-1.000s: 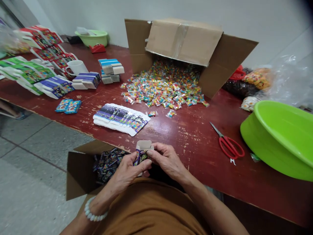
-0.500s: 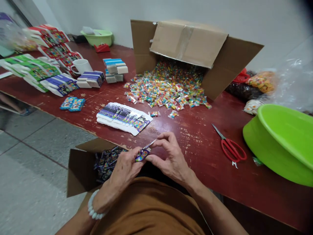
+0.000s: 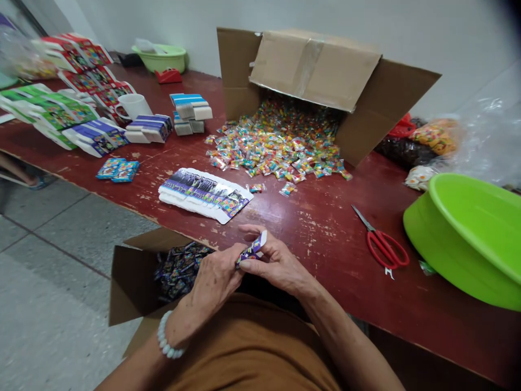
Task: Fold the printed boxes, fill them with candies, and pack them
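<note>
Between my hands, at the table's front edge, is a small purple printed carton (image 3: 251,250) with a white end flap sticking up. My left hand (image 3: 216,274) is closed around its lower end. The thumb and fingers of my right hand (image 3: 280,263) press on its other end, near the flap. Just beyond lies a fanned row of flat purple cartons (image 3: 199,190), white edges toward me. Wrapped colourful candies (image 3: 280,146) spill from a tipped cardboard box (image 3: 313,70). Below my left hand, an open box (image 3: 132,288) holds many filled purple packs (image 3: 181,269).
Red-handled scissors (image 3: 382,244) and a large green basin (image 3: 456,244) are on the right. Stacks of red cartons (image 3: 85,79), green cartons (image 3: 61,108) and blue cartons (image 3: 190,108) stand at the left, around a white mug (image 3: 134,106). Two blue packs (image 3: 118,169) lie near the edge.
My right hand has closed in on the carton and its fingers now wrap behind it. The carton has turned more upright, showing its printed side and white flap. The view has shifted slightly.
</note>
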Motion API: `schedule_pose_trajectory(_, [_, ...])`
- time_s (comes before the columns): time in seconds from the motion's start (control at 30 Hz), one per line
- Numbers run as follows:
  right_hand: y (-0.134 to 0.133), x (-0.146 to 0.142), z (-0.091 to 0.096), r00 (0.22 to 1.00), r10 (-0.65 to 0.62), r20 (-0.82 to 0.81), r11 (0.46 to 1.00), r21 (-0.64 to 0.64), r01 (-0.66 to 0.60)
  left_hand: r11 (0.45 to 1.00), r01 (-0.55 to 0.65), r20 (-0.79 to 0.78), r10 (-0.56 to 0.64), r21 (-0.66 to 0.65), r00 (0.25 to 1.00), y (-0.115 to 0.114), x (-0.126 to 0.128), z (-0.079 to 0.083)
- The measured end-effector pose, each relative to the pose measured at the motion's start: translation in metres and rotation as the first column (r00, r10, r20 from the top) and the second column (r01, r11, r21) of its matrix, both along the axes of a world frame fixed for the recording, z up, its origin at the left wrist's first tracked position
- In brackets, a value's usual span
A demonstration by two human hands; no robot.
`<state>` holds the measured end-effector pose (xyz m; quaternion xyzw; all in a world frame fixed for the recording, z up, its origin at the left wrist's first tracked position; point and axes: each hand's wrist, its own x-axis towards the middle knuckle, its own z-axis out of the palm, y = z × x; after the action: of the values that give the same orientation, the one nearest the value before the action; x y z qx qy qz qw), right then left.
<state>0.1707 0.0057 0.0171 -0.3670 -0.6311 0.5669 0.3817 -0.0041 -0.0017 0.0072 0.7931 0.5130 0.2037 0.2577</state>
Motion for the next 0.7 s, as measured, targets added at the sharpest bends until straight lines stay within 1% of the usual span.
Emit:
schedule_pose_trajectory(0.03, [0.001, 0.000, 0.002, 0.998, -0.062, 0.017, 0.996, 0.064, 0.061, 0.996, -0.020, 0.111, 0.029, -0.083, 0.993, 0.001, 0.001, 0.000])
schedule_pose_trajectory(0.07, [0.001, 0.000, 0.003, 0.990, -0.142, 0.021, 0.984, 0.108, 0.139, 0.978, -0.039, 0.230, 0.087, -0.205, 0.969, 0.001, 0.002, 0.001])
schedule_pose_trajectory(0.1, [0.002, 0.000, 0.003, 0.976, -0.218, 0.004, 0.970, 0.110, 0.216, 0.934, -0.042, 0.341, 0.171, -0.355, 0.924, 0.001, 0.003, 0.002])
schedule_pose_trajectory(0.13, [0.002, 0.000, 0.002, 0.962, -0.270, -0.031, 0.960, 0.064, 0.272, 0.864, -0.023, 0.429, 0.273, -0.502, 0.861, 0.000, 0.005, 0.003])
schedule_pose_trajectory(0.17, [0.002, 0.000, -0.001, 0.958, -0.278, -0.071, 0.960, -0.021, 0.278, 0.783, 0.013, 0.486, 0.372, -0.622, 0.791, -0.001, 0.007, 0.004])
schedule_pose_trajectory(0.2, [0.002, -0.001, -0.003, 0.962, -0.249, -0.112, 0.964, -0.126, 0.235, 0.709, 0.062, 0.521, 0.454, -0.703, 0.723, -0.003, 0.008, 0.004])
schedule_pose_trajectory(0.23, [0.001, -0.001, -0.006, 0.968, -0.202, -0.151, 0.960, -0.228, 0.165, 0.657, 0.111, 0.546, 0.509, -0.746, 0.665, -0.004, 0.010, 0.005])
schedule_pose_trajectory(0.27, [0.000, -0.003, -0.009, 0.971, -0.156, -0.181, 0.946, -0.309, 0.095, 0.633, 0.150, 0.571, 0.537, -0.759, 0.622, -0.006, 0.012, 0.005])
schedule_pose_trajectory(0.3, [-0.001, -0.004, -0.010, 0.972, -0.134, -0.194, 0.932, -0.358, 0.057, 0.633, 0.178, 0.596, 0.543, -0.753, 0.592, -0.007, 0.013, 0.004])
schedule_pose_trajectory(0.33, [-0.003, -0.006, -0.011, 0.971, -0.148, -0.185, 0.927, -0.367, 0.072, 0.651, 0.187, 0.620, 0.536, -0.736, 0.572, -0.007, 0.014, 0.003])
schedule_pose_trajectory(0.37, [-0.004, -0.008, -0.010, 0.969, -0.191, -0.155, 0.933, -0.337, 0.130, 0.680, 0.180, 0.640, 0.519, -0.711, 0.567, -0.008, 0.014, 0.001])
schedule_pose_trajectory(0.43, [-0.006, -0.010, -0.008, 0.952, -0.299, -0.066, 0.939, -0.198, 0.281, 0.765, 0.094, 0.662, 0.480, -0.637, 0.575, -0.008, 0.014, -0.002])
schedule_pose_trajectory(0.47, [-0.006, -0.011, -0.006, 0.939, -0.341, -0.032, 0.934, -0.129, 0.335, 0.801, 0.027, 0.666, 0.477, -0.597, 0.574, -0.009, 0.014, -0.003])
schedule_pose_trajectory(0.5, [-0.007, -0.012, -0.004, 0.928, -0.372, -0.013, 0.925, -0.091, 0.369, 0.827, -0.046, 0.670, 0.485, -0.560, 0.562, -0.011, 0.014, -0.004])
schedule_pose_trajectory(0.53, [-0.007, -0.013, -0.003, 0.921, -0.389, -0.009, 0.918, -0.092, 0.387, 0.841, -0.115, 0.676, 0.499, -0.529, 0.542, -0.013, 0.013, -0.003])
schedule_pose_trajectory(0.6, [-0.008, -0.015, -0.003, 0.908, -0.416, -0.042, 0.901, -0.156, 0.406, 0.848, -0.209, 0.694, 0.521, -0.487, 0.496, -0.018, 0.013, -0.001])
schedule_pose_trajectory(0.63, [-0.009, -0.016, -0.004, 0.901, -0.428, -0.065, 0.893, -0.182, 0.411, 0.850, -0.230, 0.701, 0.521, -0.473, 0.487, -0.021, 0.014, 0.001])
schedule_pose_trajectory(0.7, [-0.011, -0.018, -0.006, 0.893, -0.436, -0.115, 0.892, -0.190, 0.411, 0.864, -0.238, 0.709, 0.501, -0.443, 0.496, -0.025, 0.014, 0.005])
